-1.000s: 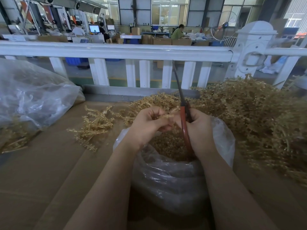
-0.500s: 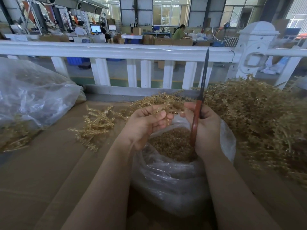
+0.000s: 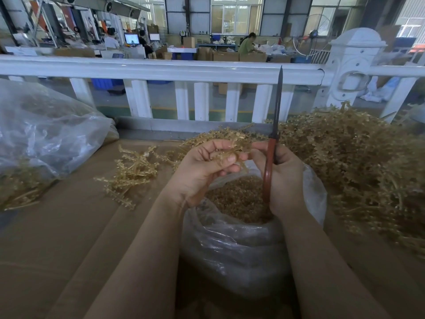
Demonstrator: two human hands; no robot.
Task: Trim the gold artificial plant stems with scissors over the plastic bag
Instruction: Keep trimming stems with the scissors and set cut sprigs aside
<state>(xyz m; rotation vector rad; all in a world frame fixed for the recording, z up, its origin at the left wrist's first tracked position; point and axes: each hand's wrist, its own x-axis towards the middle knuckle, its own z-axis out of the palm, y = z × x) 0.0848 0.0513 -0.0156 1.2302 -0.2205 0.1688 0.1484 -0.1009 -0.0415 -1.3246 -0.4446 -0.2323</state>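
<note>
One thin gold plastic plant sprig [image 3: 232,153] sits pinched in the curled fingers of the left hand [image 3: 202,171], over the open clear plastic bag of gold trimmings [image 3: 241,245]; it looks light, springy and brittle at the tips, so best held low on the main stem. The right hand [image 3: 284,178] is wrapped around the red-handled scissors [image 3: 271,153], blades together and pointing up, its fingertips by the sprig. The cut point is hidden among the fingers, and the big gold stem pile [image 3: 358,162] runs off frame on the right.

It was a factory floor, a big hall with tall windows [image 3: 236,18] along the back of the frame. Beyond a white railing [image 3: 161,71], workers sat among stacked cardboard boxes [image 3: 226,56], computer monitors [image 3: 131,38] and machinery at upper left.
</note>
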